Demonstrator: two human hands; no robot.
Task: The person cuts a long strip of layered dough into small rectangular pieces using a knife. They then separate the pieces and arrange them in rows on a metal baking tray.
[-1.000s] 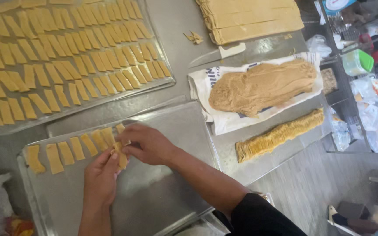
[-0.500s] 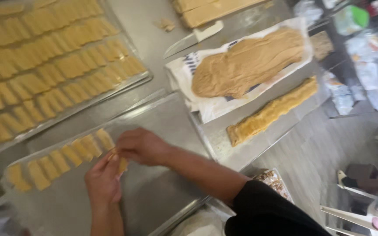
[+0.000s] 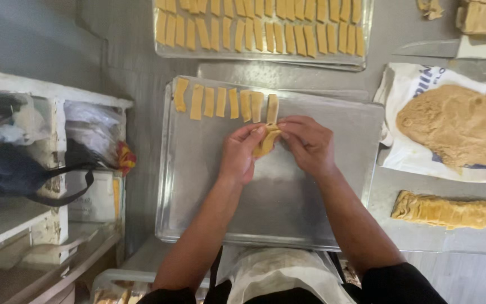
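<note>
stainless steel worktop [image 3: 142, 67] pretty much everywhere, looks like a bakery prep bench seen from straight above through the head camera, the only view there is.

right in the middle sits a metal baking tray [image 3: 277, 208], mostly bare, with a short row of dough strips [image 3: 220, 102] lined up along its far edge, yellowish and standing side by side. both hands are over that tray, close together. the left hand [image 3: 238, 155] and the right hand [image 3: 309, 144] are each pinching the same folded dough piece [image 3: 268, 141], fingertips clamped on it from either side, so they're basically joined through it. the piece hangs just off the near end of the last strip in the row, above the tray; can't tell if it touches the metal.

beyond that tray there's a second tray [image 3: 265, 53] packed with many more strips in neat rows. off to the right, a big slab of tan dough [image 3: 457, 126] lies on a white bag [image 3: 406, 90], and nearer to the person a long layered dough log [image 3: 451, 211] lies on the bench, well apart from the hands. a knife [image 3: 434, 49] rests at the far right.

to the left, white shelves [image 3: 46, 169] hold plastic bags and a dark strap. a pale apron [image 3: 277, 276] shows at the bottom.
</note>
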